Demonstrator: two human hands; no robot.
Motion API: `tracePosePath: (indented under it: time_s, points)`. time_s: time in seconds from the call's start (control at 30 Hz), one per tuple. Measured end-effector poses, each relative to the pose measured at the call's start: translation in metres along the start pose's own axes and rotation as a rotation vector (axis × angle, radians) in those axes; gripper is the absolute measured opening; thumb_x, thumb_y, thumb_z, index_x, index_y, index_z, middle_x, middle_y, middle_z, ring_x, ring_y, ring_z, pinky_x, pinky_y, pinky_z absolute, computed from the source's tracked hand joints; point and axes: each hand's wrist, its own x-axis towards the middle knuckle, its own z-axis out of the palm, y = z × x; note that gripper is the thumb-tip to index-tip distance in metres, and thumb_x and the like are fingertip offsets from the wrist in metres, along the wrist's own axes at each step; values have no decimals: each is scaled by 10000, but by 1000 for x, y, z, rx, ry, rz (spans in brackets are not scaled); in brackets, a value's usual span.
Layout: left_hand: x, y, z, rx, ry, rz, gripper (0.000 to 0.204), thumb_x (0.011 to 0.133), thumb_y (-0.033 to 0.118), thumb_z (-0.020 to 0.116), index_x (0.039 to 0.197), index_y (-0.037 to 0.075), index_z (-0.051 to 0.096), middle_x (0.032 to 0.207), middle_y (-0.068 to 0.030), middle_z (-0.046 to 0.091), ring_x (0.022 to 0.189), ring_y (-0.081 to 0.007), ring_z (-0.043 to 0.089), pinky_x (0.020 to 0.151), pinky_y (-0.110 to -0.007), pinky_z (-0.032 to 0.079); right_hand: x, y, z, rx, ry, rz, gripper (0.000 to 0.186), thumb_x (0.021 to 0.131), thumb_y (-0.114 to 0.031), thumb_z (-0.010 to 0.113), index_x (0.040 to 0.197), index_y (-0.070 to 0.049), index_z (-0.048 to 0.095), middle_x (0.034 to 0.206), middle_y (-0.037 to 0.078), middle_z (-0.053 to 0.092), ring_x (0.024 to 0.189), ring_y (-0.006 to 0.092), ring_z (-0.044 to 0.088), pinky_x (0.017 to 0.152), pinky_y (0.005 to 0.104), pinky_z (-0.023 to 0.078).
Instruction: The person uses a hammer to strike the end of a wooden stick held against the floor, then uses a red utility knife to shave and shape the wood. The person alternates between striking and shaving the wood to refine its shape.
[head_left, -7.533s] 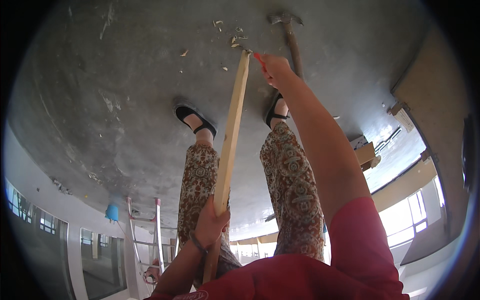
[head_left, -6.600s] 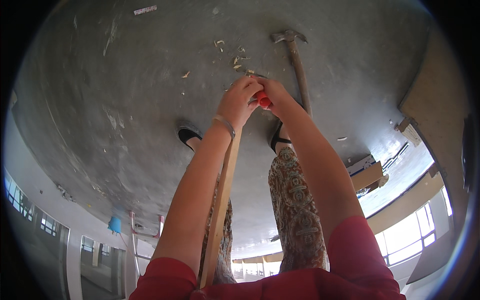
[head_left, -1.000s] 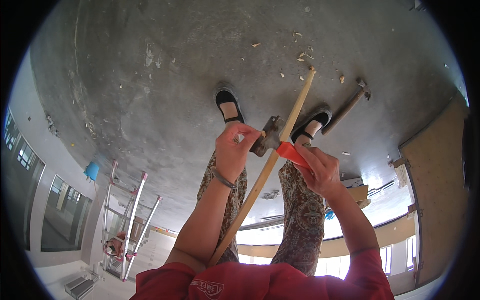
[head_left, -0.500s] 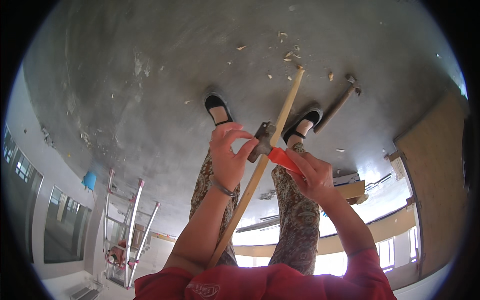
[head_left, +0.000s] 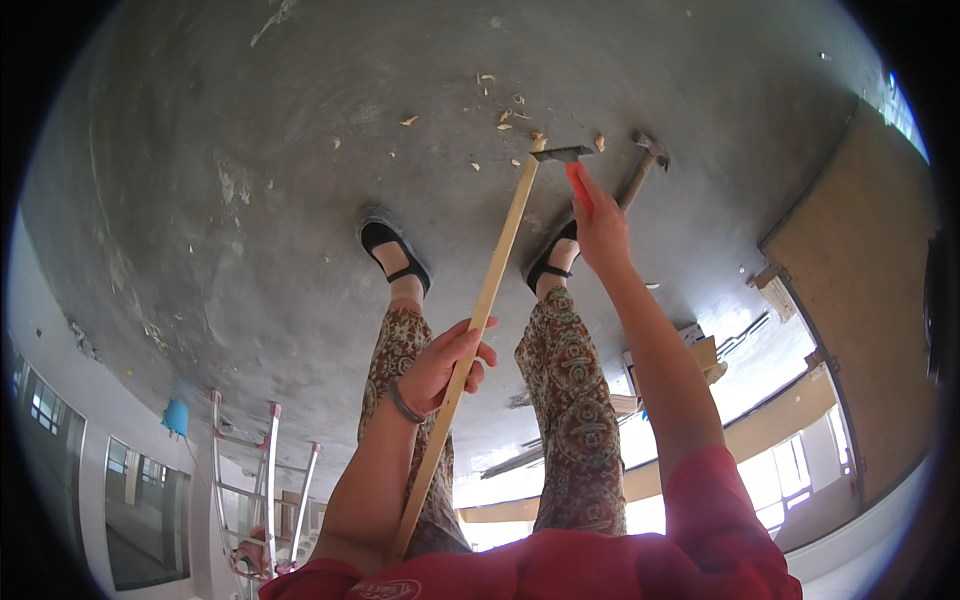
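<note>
A long, pale wooden strip [head_left: 497, 262] slants from beside my body to the floor beyond my feet. My left hand [head_left: 445, 370] is wrapped round it a little below its middle. In my right hand [head_left: 602, 232] is a red-handled scraper [head_left: 566, 154] with a wide, dark metal blade. The blade lies across the strip close to its far end, apparently touching it. Below my right hand, a claw hammer [head_left: 642, 168] rests on the floor, its handle partly hidden by that hand.
Wood shavings [head_left: 505, 118] are scattered on the grey floor [head_left: 300, 150] around the strip's far end. My black shoes stand either side of the strip. A stepladder [head_left: 268, 470] and a blue bucket [head_left: 175, 417] are at left; a large wooden panel [head_left: 850, 300] stands at right.
My right hand has carried the scraper away from me, to the strip's far end. My left hand has left the scraper's blade, moved nearer to me and taken hold of the strip.
</note>
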Motion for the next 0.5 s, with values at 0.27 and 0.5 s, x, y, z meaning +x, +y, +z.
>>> tracePosePath:
  time_s: [0.27, 0.5]
  points:
    - [11, -10, 33, 263, 289, 67, 438, 934, 218, 573, 1283, 44, 376, 858, -30, 548, 631, -98, 542, 539, -238, 451, 32, -6, 25, -179, -41, 26, 481, 908, -216, 544, 1372, -261, 426, 983, 177, 612, 888, 390, 624, 761, 497, 514]
    - [14, -7, 32, 345, 227, 77, 422, 944, 219, 556, 1240, 36, 318, 815, -55, 521, 559, -103, 525, 499, -255, 437, 35, 3, 45, -80, -39, 98, 455, 926, -252, 508, 1369, -229, 407, 998, 225, 623, 908, 416, 629, 760, 516, 520]
